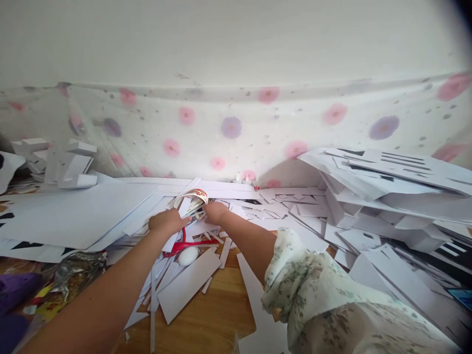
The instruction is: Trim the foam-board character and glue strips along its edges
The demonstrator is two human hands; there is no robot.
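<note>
A round white container with a red pattern (pixel 198 192), like a paper bowl, lies tilted among white paper scraps, its opening partly facing me. At its lower left is my left hand (pixel 167 222), fingers curled closed over a white strip and the bowl's near edge; what they grip is hidden. My right hand (pixel 215 213) is closed at the bowl's right rim, its fingertips mostly out of sight. Just below the hands is a red-handled tool (pixel 190 244), partly covered. A smooth white egg-shaped object (pixel 188 255) rests against it.
White board offcuts (pixel 190 285) cover much of the wooden table (pixel 210 317). Large white sheets (pixel 73 211) lie left, near a clear plastic bag (pixel 79 275) and a purple item (pixel 18 290). Stacked cut boards (pixel 387 182) rise at right. A flowered plastic sheet (pixel 206 132) lines the wall.
</note>
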